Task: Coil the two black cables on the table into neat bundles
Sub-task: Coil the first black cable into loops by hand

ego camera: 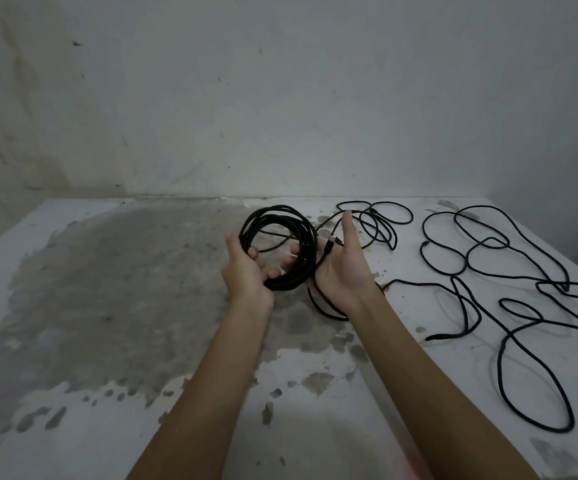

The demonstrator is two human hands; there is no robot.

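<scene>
Wall (280, 81) and table (21, 271) before you.
You see a stained pale wall filling the upper frame; the white table below bears grey patches (125, 271).

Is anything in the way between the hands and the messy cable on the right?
Nothing visible is. The loose cable lies spread on the table, right of the right hand. Both hands are busy, though: the left hand grips the coil, and the right hand is against it.

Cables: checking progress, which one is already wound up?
The held cable, gripped by the left hand and right hand, forms a stacked ring of loops; the loose cable sprawls flat on the table to its right.
</scene>
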